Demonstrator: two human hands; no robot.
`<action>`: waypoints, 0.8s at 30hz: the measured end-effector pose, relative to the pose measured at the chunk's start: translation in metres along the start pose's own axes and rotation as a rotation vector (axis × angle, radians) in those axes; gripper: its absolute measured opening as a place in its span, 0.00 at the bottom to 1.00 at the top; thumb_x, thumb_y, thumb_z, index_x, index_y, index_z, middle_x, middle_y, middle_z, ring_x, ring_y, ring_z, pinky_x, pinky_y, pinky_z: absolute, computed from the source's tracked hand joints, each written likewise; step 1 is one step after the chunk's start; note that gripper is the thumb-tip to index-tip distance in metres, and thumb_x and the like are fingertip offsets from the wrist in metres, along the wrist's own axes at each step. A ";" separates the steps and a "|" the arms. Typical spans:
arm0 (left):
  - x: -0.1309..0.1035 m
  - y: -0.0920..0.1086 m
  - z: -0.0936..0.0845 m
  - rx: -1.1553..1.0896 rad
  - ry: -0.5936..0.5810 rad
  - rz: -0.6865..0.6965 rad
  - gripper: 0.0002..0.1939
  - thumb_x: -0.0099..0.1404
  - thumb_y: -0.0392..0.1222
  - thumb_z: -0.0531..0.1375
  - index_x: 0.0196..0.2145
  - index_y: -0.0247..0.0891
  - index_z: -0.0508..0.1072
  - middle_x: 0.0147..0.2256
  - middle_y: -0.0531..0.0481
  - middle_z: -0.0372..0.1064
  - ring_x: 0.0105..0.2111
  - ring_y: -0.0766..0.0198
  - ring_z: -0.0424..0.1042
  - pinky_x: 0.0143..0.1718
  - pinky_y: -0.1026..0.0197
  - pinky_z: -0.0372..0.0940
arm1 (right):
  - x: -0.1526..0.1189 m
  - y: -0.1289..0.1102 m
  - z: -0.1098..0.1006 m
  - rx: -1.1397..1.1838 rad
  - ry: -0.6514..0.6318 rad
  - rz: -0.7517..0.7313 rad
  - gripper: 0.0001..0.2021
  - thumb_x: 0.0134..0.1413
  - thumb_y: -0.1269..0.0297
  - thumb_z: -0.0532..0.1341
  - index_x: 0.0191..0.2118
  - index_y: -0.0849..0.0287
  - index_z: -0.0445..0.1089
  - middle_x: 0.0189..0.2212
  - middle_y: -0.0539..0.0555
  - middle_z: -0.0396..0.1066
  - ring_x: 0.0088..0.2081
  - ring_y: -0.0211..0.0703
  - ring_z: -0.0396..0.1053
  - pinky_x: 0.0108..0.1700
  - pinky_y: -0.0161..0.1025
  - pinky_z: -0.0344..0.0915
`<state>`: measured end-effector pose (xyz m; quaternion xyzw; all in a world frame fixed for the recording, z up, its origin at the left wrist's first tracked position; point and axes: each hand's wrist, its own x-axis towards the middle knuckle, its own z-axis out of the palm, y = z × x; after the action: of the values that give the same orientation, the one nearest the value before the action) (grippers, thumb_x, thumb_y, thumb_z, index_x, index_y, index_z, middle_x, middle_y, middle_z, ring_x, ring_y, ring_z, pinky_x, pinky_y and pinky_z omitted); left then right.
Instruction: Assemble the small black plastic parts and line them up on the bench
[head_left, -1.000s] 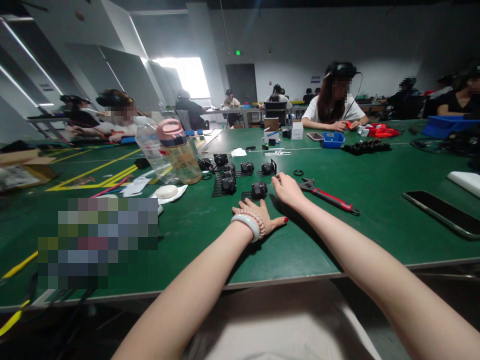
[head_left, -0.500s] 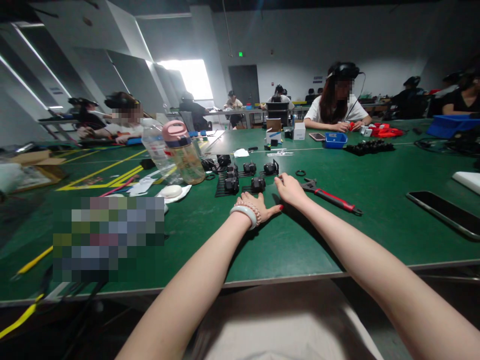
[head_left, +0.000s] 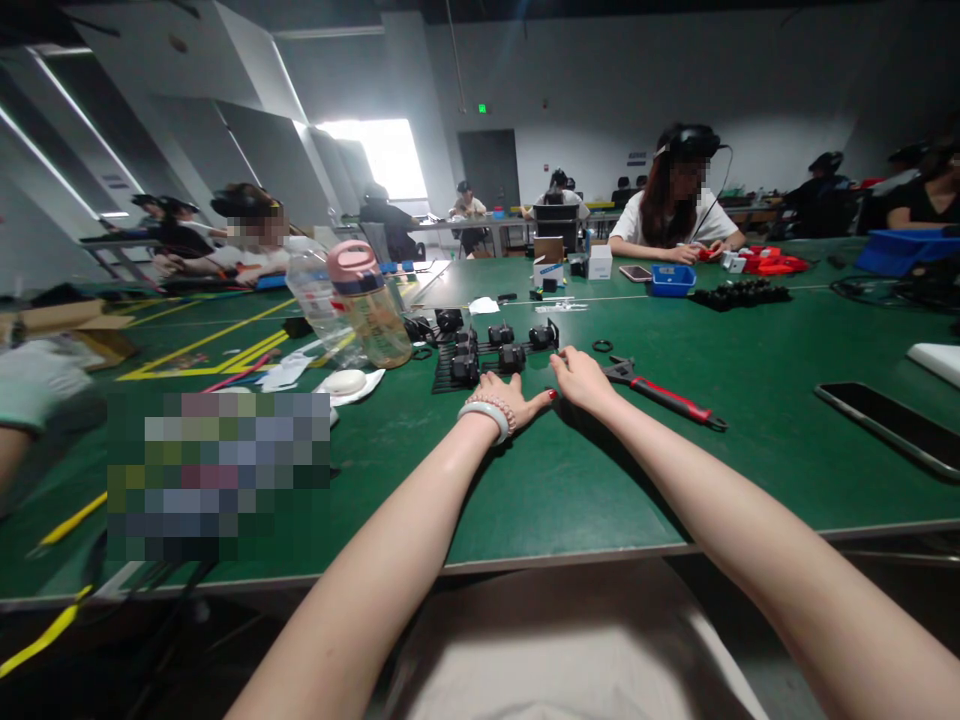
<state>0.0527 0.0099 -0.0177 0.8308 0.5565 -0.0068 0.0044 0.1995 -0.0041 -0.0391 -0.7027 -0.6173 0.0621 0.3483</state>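
Observation:
Several black parts with thin prongs lie grouped on the green table. My left hand, with a pale bangle and beads on the wrist, rests at the near side of a black part; its thumb stretches out to the right and its fingers are apart. Right of it, my right hand has its fingers bent together near another black part; whatever its fingertips hold, if anything, is hidden. A black ring and a red-handled adjustable wrench lie just right of my right hand.
A pink-lidded bottle and a clear bottle stand left of the parts, near a white round item. A phone lies at the right. A gloved hand reaches in at the left; a person sits opposite behind a blue tray.
My left hand has shifted slightly left and away from me, and the part before it moved a little left. A gloved hand has come further in at the left.

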 end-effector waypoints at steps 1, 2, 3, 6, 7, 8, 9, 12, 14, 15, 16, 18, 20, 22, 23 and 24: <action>0.002 0.000 0.001 0.009 0.006 -0.004 0.51 0.45 0.74 0.33 0.56 0.33 0.50 0.55 0.29 0.47 0.55 0.41 0.47 0.51 0.47 0.46 | 0.000 0.000 0.000 -0.005 -0.005 0.005 0.17 0.56 0.55 0.44 0.40 0.61 0.61 0.39 0.60 0.66 0.43 0.46 0.63 0.43 0.40 0.57; 0.003 -0.001 0.002 0.017 0.013 -0.009 0.51 0.45 0.74 0.33 0.56 0.33 0.50 0.55 0.30 0.48 0.55 0.41 0.47 0.51 0.48 0.47 | 0.000 0.000 0.000 -0.011 -0.010 0.009 0.17 0.56 0.55 0.44 0.40 0.61 0.61 0.39 0.60 0.66 0.44 0.46 0.63 0.43 0.40 0.57; 0.005 -0.001 0.003 0.026 0.019 -0.016 0.51 0.45 0.74 0.32 0.56 0.33 0.50 0.55 0.30 0.48 0.55 0.41 0.47 0.51 0.48 0.47 | 0.000 -0.001 0.000 -0.017 -0.016 0.014 0.17 0.56 0.54 0.44 0.41 0.61 0.61 0.39 0.60 0.66 0.44 0.46 0.63 0.43 0.39 0.57; 0.009 -0.002 0.006 0.042 0.040 -0.021 0.51 0.45 0.74 0.32 0.56 0.33 0.50 0.54 0.31 0.48 0.55 0.42 0.47 0.52 0.49 0.47 | -0.001 -0.001 -0.001 -0.029 -0.028 0.020 0.18 0.56 0.54 0.44 0.41 0.61 0.61 0.39 0.60 0.66 0.44 0.46 0.63 0.43 0.39 0.57; 0.009 -0.002 0.006 0.045 0.045 -0.018 0.52 0.45 0.74 0.31 0.56 0.32 0.50 0.54 0.31 0.48 0.55 0.42 0.47 0.52 0.49 0.47 | -0.001 -0.001 -0.001 -0.031 -0.030 0.020 0.18 0.56 0.54 0.43 0.41 0.61 0.61 0.39 0.60 0.66 0.43 0.46 0.63 0.43 0.39 0.57; 0.009 -0.003 0.007 0.047 0.048 -0.015 0.52 0.45 0.73 0.31 0.55 0.32 0.51 0.54 0.30 0.49 0.55 0.42 0.48 0.52 0.49 0.47 | -0.001 -0.001 -0.001 -0.033 -0.033 0.020 0.18 0.56 0.54 0.43 0.41 0.61 0.61 0.39 0.60 0.66 0.43 0.46 0.63 0.43 0.39 0.57; 0.009 -0.003 0.008 0.049 0.051 -0.010 0.52 0.45 0.73 0.31 0.55 0.31 0.52 0.54 0.30 0.49 0.55 0.42 0.48 0.52 0.50 0.47 | -0.001 -0.001 -0.001 -0.034 -0.036 0.021 0.18 0.56 0.54 0.43 0.41 0.61 0.61 0.39 0.60 0.66 0.43 0.46 0.63 0.43 0.39 0.57; 0.010 -0.003 0.012 0.050 0.059 0.018 0.51 0.45 0.73 0.32 0.53 0.30 0.55 0.53 0.30 0.50 0.54 0.42 0.49 0.51 0.49 0.48 | -0.002 -0.001 0.000 -0.033 -0.040 0.018 0.18 0.56 0.53 0.43 0.41 0.61 0.61 0.39 0.60 0.66 0.43 0.46 0.63 0.43 0.40 0.57; 0.011 -0.003 0.015 0.049 0.068 0.050 0.50 0.46 0.73 0.32 0.53 0.32 0.56 0.53 0.31 0.51 0.54 0.42 0.49 0.50 0.48 0.48 | -0.002 -0.001 0.000 -0.030 -0.038 0.013 0.18 0.56 0.53 0.43 0.41 0.61 0.61 0.39 0.60 0.66 0.43 0.46 0.63 0.43 0.39 0.57; 0.012 -0.004 0.016 0.049 0.072 0.065 0.49 0.46 0.73 0.33 0.53 0.33 0.56 0.53 0.32 0.51 0.54 0.42 0.48 0.51 0.48 0.48 | -0.002 -0.001 0.000 -0.028 -0.038 0.010 0.18 0.56 0.54 0.43 0.41 0.61 0.61 0.39 0.60 0.66 0.43 0.46 0.63 0.43 0.39 0.57; 0.013 -0.004 0.017 0.049 0.075 0.075 0.48 0.47 0.73 0.33 0.53 0.33 0.55 0.53 0.32 0.50 0.55 0.43 0.47 0.51 0.48 0.47 | -0.002 -0.001 0.000 -0.026 -0.040 0.009 0.18 0.56 0.54 0.43 0.41 0.61 0.60 0.39 0.60 0.66 0.44 0.46 0.63 0.43 0.39 0.57; 0.015 -0.005 0.017 0.048 0.074 0.082 0.48 0.47 0.72 0.33 0.53 0.33 0.54 0.54 0.33 0.49 0.55 0.43 0.46 0.51 0.49 0.46 | -0.002 -0.001 0.000 -0.023 -0.040 0.009 0.17 0.56 0.54 0.43 0.41 0.61 0.60 0.39 0.60 0.66 0.44 0.45 0.63 0.44 0.39 0.56; 0.015 -0.006 0.017 0.041 0.069 0.082 0.49 0.47 0.72 0.32 0.54 0.33 0.54 0.55 0.34 0.48 0.55 0.44 0.46 0.51 0.49 0.46 | -0.002 -0.001 0.000 -0.020 -0.041 0.012 0.17 0.56 0.54 0.44 0.41 0.61 0.60 0.39 0.60 0.65 0.44 0.45 0.62 0.44 0.39 0.56; 0.015 -0.007 0.016 0.031 0.072 0.087 0.49 0.47 0.72 0.31 0.53 0.32 0.55 0.54 0.34 0.49 0.54 0.44 0.48 0.50 0.50 0.48 | -0.002 -0.001 0.000 -0.018 -0.043 0.017 0.17 0.56 0.54 0.44 0.41 0.60 0.60 0.40 0.60 0.65 0.44 0.45 0.62 0.44 0.39 0.56; 0.015 -0.007 0.015 0.026 0.079 0.089 0.49 0.47 0.72 0.31 0.53 0.32 0.55 0.53 0.33 0.51 0.53 0.45 0.50 0.50 0.50 0.49 | -0.002 -0.001 0.000 -0.017 -0.043 0.018 0.17 0.56 0.54 0.44 0.41 0.60 0.60 0.40 0.60 0.65 0.44 0.45 0.62 0.44 0.39 0.56; 0.015 -0.007 0.015 0.022 0.090 0.090 0.49 0.47 0.72 0.31 0.52 0.32 0.56 0.52 0.33 0.52 0.53 0.45 0.52 0.49 0.51 0.49 | -0.002 -0.001 0.000 -0.016 -0.044 0.018 0.17 0.56 0.54 0.44 0.40 0.60 0.60 0.40 0.60 0.65 0.44 0.45 0.62 0.44 0.39 0.56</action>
<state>0.0517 0.0264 -0.0330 0.8544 0.5182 0.0249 -0.0295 0.1980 -0.0059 -0.0393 -0.7096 -0.6189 0.0758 0.3281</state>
